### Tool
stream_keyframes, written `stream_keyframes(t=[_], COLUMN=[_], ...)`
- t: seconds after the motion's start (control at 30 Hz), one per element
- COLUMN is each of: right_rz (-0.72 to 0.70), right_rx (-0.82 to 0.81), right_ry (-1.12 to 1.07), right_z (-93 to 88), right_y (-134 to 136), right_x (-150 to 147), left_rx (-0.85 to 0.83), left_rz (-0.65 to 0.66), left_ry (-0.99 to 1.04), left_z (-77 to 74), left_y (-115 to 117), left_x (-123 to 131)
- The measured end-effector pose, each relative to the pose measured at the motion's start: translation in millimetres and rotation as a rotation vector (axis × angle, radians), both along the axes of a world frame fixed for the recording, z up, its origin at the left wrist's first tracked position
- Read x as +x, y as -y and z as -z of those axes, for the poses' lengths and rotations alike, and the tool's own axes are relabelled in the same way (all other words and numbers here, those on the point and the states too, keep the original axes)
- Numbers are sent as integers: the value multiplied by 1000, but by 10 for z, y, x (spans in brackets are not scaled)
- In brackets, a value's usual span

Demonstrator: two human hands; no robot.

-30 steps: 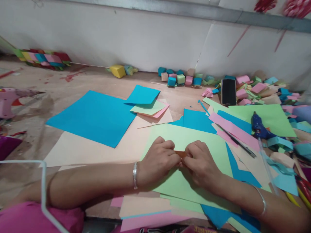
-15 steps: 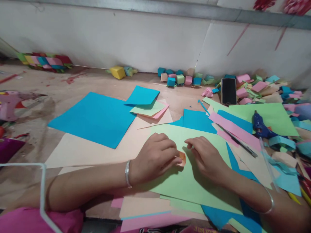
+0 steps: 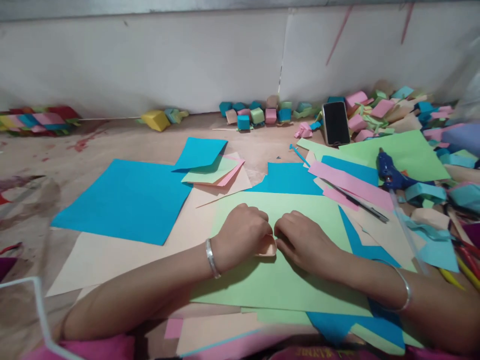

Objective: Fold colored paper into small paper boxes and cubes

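Note:
A small peach paper box (image 3: 267,248), partly folded with a hollow side showing, is gripped at its left by my left hand (image 3: 243,232), whose fingers curl around it and hide much of it. My right hand (image 3: 305,240) has its fingers bent and closed at the box's right edge, with thumb and fingertips against it. Both hands are above a light green paper sheet (image 3: 292,287). Blue sheets, one large (image 3: 123,200) and one small (image 3: 200,152), lie to the left, the small one over green, pink and peach pieces.
Finished paper cubes (image 3: 257,116) line the wall, and more pile up at the right. A phone (image 3: 335,123) leans there. A blue glue gun (image 3: 388,170), a pen (image 3: 356,200), pink strips (image 3: 352,182) and scissors-like red and yellow handles (image 3: 467,262) lie on the right.
My right hand has moved in from the right to the paper box, its fingers closing. My left hand has turned the box slightly. The camera view has shifted right.

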State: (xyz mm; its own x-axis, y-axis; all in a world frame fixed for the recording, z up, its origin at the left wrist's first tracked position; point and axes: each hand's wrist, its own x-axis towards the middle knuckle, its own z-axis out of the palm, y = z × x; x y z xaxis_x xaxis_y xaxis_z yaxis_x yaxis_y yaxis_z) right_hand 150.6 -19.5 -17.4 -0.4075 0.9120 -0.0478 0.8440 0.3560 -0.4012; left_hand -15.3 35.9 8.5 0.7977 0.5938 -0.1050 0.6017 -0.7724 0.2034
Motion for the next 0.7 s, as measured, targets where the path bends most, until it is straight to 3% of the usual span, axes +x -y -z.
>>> stream_keyframes(t=[0.23,0.47,0.7], right_rz=[-22,-54,-62], right_rx=[-3,28,12], right_ry=[48,49,35], right_z=[-13,1,43], right_y=[-15,-10,-13], right_x=[-9,15,23], left_rx=[69,-14,-49], left_rz=[27,-33,-35], left_ry=[17,-126,-27], left_z=[28,-138,-219], left_y=[8,-10,-169], left_x=[-8,-16,-167])
